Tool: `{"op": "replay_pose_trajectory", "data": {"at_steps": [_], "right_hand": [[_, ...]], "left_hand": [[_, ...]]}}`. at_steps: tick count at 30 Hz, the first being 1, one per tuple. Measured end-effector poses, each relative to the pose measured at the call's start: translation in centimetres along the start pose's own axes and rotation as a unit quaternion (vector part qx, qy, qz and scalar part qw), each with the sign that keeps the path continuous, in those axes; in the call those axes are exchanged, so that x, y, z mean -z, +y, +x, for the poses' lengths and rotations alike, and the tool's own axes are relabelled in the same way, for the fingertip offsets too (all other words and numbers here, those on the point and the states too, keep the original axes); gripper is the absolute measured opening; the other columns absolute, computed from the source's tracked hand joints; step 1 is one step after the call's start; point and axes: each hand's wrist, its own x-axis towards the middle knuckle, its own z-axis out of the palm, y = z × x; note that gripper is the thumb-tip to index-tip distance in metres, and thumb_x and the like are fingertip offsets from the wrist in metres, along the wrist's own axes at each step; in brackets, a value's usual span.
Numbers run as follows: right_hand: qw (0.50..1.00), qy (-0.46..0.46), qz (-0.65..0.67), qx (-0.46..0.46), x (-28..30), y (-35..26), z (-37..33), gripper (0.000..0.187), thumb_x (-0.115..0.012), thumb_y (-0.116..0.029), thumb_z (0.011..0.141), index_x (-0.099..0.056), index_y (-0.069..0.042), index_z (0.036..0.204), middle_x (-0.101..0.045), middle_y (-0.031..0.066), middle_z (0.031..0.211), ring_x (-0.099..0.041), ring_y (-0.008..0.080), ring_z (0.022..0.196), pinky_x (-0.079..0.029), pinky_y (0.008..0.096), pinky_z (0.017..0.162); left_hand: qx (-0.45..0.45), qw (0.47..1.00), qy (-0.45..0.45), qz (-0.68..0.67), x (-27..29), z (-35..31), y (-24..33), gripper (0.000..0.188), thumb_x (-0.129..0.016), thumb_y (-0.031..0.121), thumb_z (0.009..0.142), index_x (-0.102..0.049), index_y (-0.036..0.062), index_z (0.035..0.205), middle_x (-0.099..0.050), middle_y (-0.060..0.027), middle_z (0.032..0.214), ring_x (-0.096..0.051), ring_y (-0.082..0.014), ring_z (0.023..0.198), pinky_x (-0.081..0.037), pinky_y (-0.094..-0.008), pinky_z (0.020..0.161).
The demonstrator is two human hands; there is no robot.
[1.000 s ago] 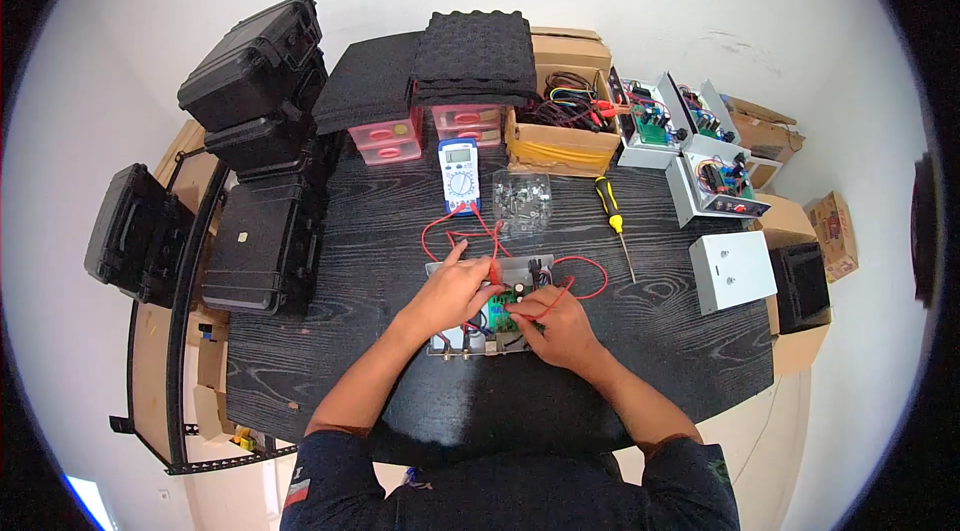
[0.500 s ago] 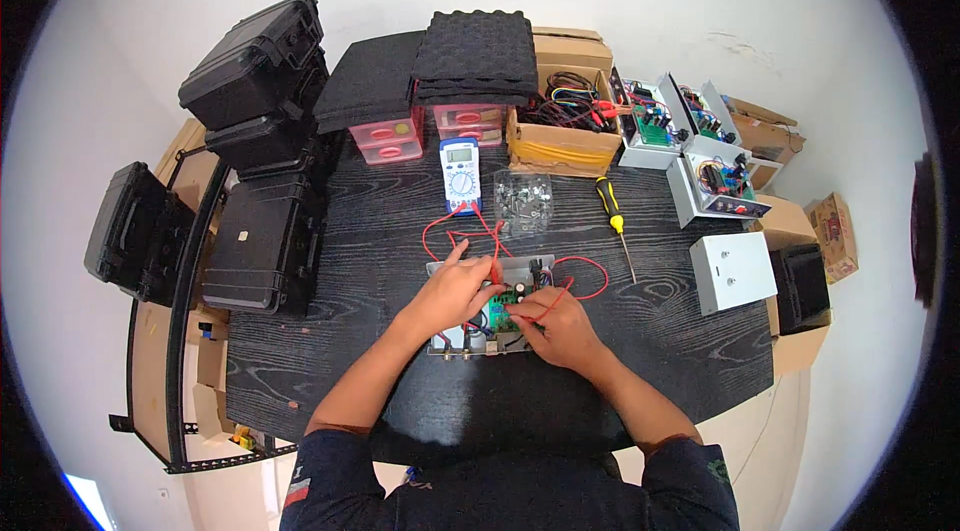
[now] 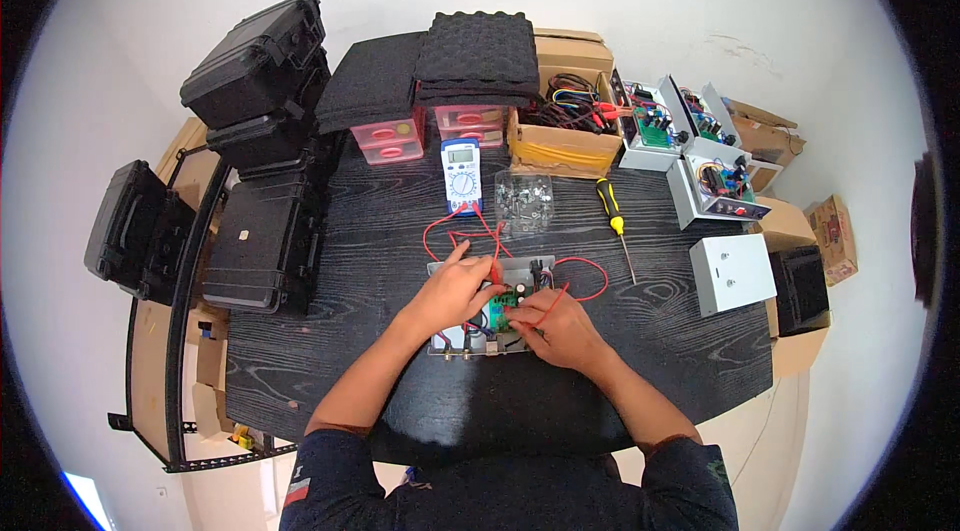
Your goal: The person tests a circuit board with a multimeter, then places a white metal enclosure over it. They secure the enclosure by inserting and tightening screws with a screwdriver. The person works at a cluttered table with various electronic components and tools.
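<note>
In front of me lies an uncovered metal enclosure (image 3: 442, 340) with a green circuit board (image 3: 499, 319) inside. My left hand (image 3: 452, 293) reaches over its left side, fingers closed on a red test probe (image 3: 495, 272) angled down at the board. From the right, my right hand (image 3: 566, 333) pinches a second test probe, mostly hidden by the fingers, with its red lead running over the hand. Both fingertips are close to the board; exact tip contact cannot be made out. Red leads (image 3: 430, 231) run to a blue and white multimeter (image 3: 463, 181) behind the enclosure.
A clear tray of small hardware (image 3: 524, 203) and a yellow-black screwdriver (image 3: 610, 209) lie beyond the enclosure. A cable-filled cardboard box (image 3: 565, 149), pink drawers (image 3: 388, 144) and open electronics units (image 3: 655, 126) line the back. Black cases (image 3: 262, 241) stand left, a white box (image 3: 733, 274) right.
Both hands stay at the board. The right fingertips have shifted very slightly; the multimeter, enclosure and leads keep their places.
</note>
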Motion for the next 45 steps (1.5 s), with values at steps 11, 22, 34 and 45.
{"op": "replay_pose_trajectory", "data": {"at_steps": [11,22,34,45], "right_hand": [[0.997,0.014,-0.067,0.036,0.2,-0.1,-0.3,0.022,-0.078,-0.012,0.085,-0.074,-0.008,0.106,-0.071,0.0072,0.096,-0.069,0.0293,0.09,-0.056,0.0433,0.08],[0.997,0.007,-0.073,0.032,0.0,-0.5,-0.1,0.021,-0.076,-0.013,0.085,-0.073,-0.009,0.106,-0.068,0.0059,0.092,-0.067,0.0284,0.088,-0.056,0.0431,0.078],[0.993,0.006,-0.113,0.039,-0.3,-0.8,0.0,0.015,-0.075,-0.016,0.089,-0.071,-0.011,0.102,-0.066,0.0036,0.091,-0.066,0.0258,0.085,-0.054,0.0421,0.074],[0.991,0.002,-0.133,0.027,-0.5,-0.9,-0.1,0.017,-0.075,-0.015,0.084,-0.067,-0.012,0.099,-0.066,0.0044,0.09,-0.069,0.0269,0.085,-0.056,0.0427,0.071]], "left_hand": [[0.016,1.0,0.023,-0.011,-0.3,0.0,-0.2,0.02,-0.079,0.017,0.094,-0.065,0.0071,0.104,-0.076,-0.0109,0.099,-0.073,-0.0361,0.104,-0.03,-0.0601,0.127],[0.014,1.0,0.015,-0.004,-0.1,-0.1,0.0,0.019,-0.079,0.017,0.094,-0.066,0.0077,0.105,-0.076,-0.0103,0.097,-0.074,-0.0337,0.103,-0.03,-0.0605,0.127],[0.007,1.0,0.01,0.002,-0.3,-0.1,-0.2,0.019,-0.078,0.017,0.094,-0.067,0.0079,0.106,-0.076,-0.0101,0.096,-0.074,-0.0339,0.1,-0.03,-0.0611,0.127],[0.017,1.0,0.018,-0.001,-0.7,-0.1,-0.1,0.021,-0.078,0.015,0.094,-0.067,0.0087,0.11,-0.077,-0.0084,0.1,-0.075,-0.0311,0.105,-0.025,-0.0601,0.129]]}}
